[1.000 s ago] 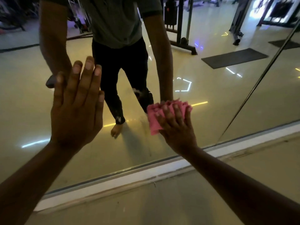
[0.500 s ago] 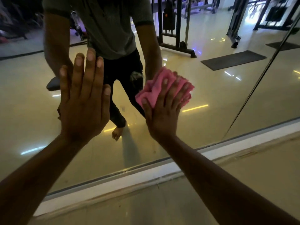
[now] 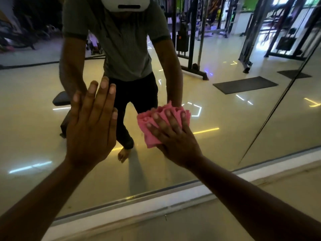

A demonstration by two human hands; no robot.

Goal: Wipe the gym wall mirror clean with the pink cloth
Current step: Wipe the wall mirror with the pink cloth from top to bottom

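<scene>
The gym wall mirror (image 3: 225,150) fills most of the head view and reaches down to a pale strip at the floor. My right hand (image 3: 175,136) presses the bunched pink cloth (image 3: 149,126) flat against the glass, fingers spread over it; the cloth sticks out above and to the left of the fingers. My left hand (image 3: 92,126) lies flat on the mirror to the left of the cloth, fingers together and pointing up, holding nothing. The mirror reflects a person in a grey shirt and dark trousers.
A dark vertical seam (image 3: 271,117) divides the mirror panels on the right. The white base strip (image 3: 139,209) runs along the bottom of the glass above the tiled floor (image 3: 173,228). Reflected gym machines (image 3: 192,49) and a dark mat (image 3: 245,84) show in the glass.
My right hand with the cloth swept up and left across the glass, then back down and to the right. My left hand stayed flat on the mirror. The camera tilted upward.
</scene>
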